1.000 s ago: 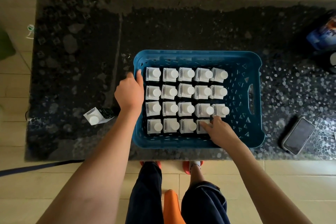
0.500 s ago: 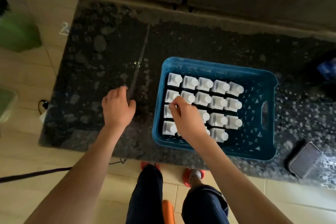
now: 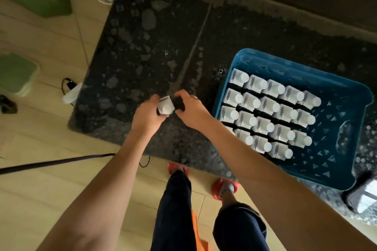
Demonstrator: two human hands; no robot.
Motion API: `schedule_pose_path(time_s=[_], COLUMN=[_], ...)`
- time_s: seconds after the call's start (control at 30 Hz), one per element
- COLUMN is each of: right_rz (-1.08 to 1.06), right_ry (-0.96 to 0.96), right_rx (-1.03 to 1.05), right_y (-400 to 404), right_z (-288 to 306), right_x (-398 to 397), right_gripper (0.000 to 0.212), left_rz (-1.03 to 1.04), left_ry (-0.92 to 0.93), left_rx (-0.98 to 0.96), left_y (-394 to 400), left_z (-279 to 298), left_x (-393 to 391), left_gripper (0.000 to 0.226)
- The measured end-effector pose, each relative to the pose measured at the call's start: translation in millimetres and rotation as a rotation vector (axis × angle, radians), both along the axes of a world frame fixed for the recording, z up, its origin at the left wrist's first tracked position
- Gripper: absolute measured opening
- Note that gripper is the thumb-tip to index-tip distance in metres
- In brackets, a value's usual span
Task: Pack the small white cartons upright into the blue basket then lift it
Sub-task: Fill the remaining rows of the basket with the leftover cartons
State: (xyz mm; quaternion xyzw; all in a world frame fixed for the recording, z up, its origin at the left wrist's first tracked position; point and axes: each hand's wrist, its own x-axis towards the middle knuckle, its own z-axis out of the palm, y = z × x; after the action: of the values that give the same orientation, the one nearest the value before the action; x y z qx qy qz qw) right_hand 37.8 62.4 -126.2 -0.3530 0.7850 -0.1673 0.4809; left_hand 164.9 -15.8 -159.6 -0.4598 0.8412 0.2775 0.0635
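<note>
- While both hands meet left of the blue basket (image 3: pixel 271 67), the left hand (image 3: pixel 145 115) curls its fingers round a lone small white carton (image 3: pixel 165 105) at the dark speckled table (image 3: pixel 142 47).
- The right hand (image 3: pixel 192 111) reaches in with bent fingers, fingertips at the carton's dark end; whether it truly grips is unclear.
- Inside the basket, rows of upright white cartons (image 3: pixel 269 116) fill its left part; its right part is bare.
- A phone (image 3: pixel 365 197) lies just off the basket's near right corner.

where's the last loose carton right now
In the head view, the loose carton is gripped between both hands over the dark table, left of the blue basket.
</note>
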Motion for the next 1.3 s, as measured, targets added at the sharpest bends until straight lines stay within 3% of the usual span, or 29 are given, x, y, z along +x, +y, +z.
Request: schedule_pose_path(time_s=[0.1, 0.17, 0.3, 0.47, 0.6, 0.73, 0.93, 1.07, 1.3], right_rz=[-0.231, -0.418, -0.525, -0.521, -0.737, -0.814, -0.764, -0.7, -0.418], right_ry=[-0.224, -0.256, 0.038, 0.234, 0.137, 0.194, 0.371, 0.428, 0.393], right_rx=[0.063, 0.061, -0.118, -0.289, -0.472, -0.518, -0.334, -0.133, 0.227], right_y=[-4, -6, -4, 3, 41, 107, 225, 290, 324], right_z=[5, 13, 41, 74, 103, 124, 134, 140, 116], right_x=[7, 14, 19, -6, -30, -65, -105, -120, -134], right_gripper=[0.051, 0.048, 0.052, 0.033, 0.02, 0.015, 0.014, 0.015, 0.035], left_rz=[0.086, 0.113, 0.078, 0.03, -0.184, -0.332, -0.075, 0.008, -0.11], left_ry=[-0.051, -0.03, 0.131, 0.249, 0.554, 0.505, 0.24, 0.263, 0.022], left_rx=[-0.117, -0.181, -0.347, -0.513, -0.375, -0.221, 0.094, 0.039, -0.14], left_y=[7, 13, 22, 29, 52, 86, 102, 103, 97], left_z=[14, 26, 51, 79, 97, 100, 66, 54, 37], left_x=[-3, -11, -35, -64, -81, -100, -144, -158, -152], left_gripper=[0.046, 0.044, 0.021, 0.024, 0.047, 0.06, 0.071, 0.06, 0.065])
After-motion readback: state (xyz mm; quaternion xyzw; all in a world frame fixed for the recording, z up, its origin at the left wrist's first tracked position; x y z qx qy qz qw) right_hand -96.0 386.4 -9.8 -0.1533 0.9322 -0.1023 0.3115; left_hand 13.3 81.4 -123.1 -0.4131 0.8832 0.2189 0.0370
